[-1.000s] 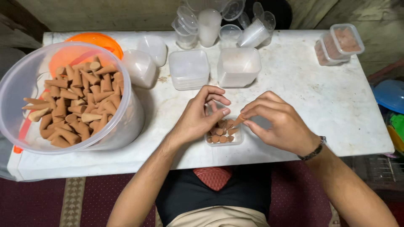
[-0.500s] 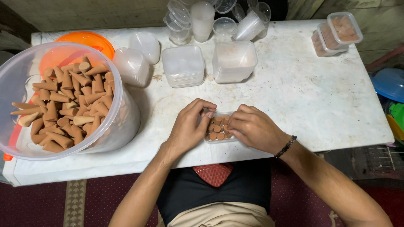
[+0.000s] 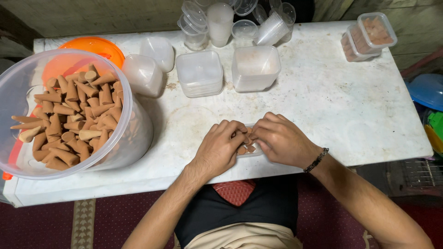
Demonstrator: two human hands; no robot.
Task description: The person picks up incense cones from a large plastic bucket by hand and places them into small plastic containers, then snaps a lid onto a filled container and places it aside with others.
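A small clear plastic box point(image 3: 247, 150) of brown cones sits near the table's front edge, mostly covered by both hands. My left hand point(image 3: 221, 147) curls over its left side, fingertips on the cones. My right hand point(image 3: 281, 140), with a dark bead bracelet at the wrist, presses in from the right, fingertips meeting the left hand's over the cones. At the left stands a big clear tub point(image 3: 69, 115) heaped with brown cones.
Stacks of empty clear boxes point(image 3: 199, 74) point(image 3: 256, 68) and lids point(image 3: 150, 64) stand mid-table, cups and round tubs point(image 3: 221, 20) behind. An orange lid point(image 3: 99, 48) lies behind the tub. Two filled, closed boxes point(image 3: 369, 34) sit far right. A blue basin point(image 3: 427, 90) is off the table's right edge.
Both hands have closed in over the small box; the right hand, earlier lifted with a cone at its fingertips, now rests down on the cones. The view shifted slightly.
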